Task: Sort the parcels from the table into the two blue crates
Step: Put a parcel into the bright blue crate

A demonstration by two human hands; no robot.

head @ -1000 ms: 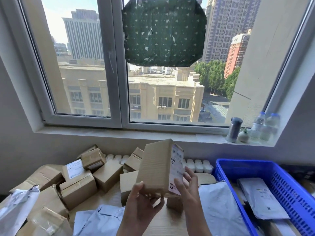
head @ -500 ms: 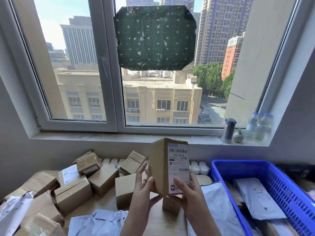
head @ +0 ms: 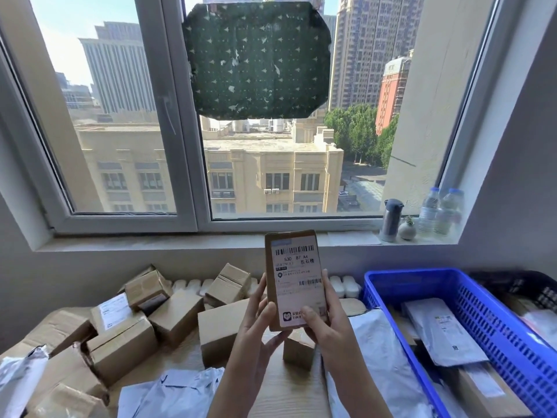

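Clearly, the person holds one small cardboard box (head: 294,280) upright in the air above the desk (head: 287,387). Its white label (head: 297,276) is turned toward the camera, I think so that the address can be read before a crate is chosen. The left hand (head: 259,324) grasps the lower left edge, with the thumb on the front and the fingers behind. The right hand (head: 327,321) grasps the lower right edge, with the thumb low on the label. Such a low grip leaves the barcodes and most of the printed text uncovered. The box is above the pile of brown boxes (head: 120,339) and to the left of the blue crate (head: 407,282), not yet in it. This crate already contains flat grey bags (head: 443,336), so probably bags go there. The second blue crate is not in view. More grey bags (head: 382,357) lie on the desk just beside the crate, waiting for sorting.
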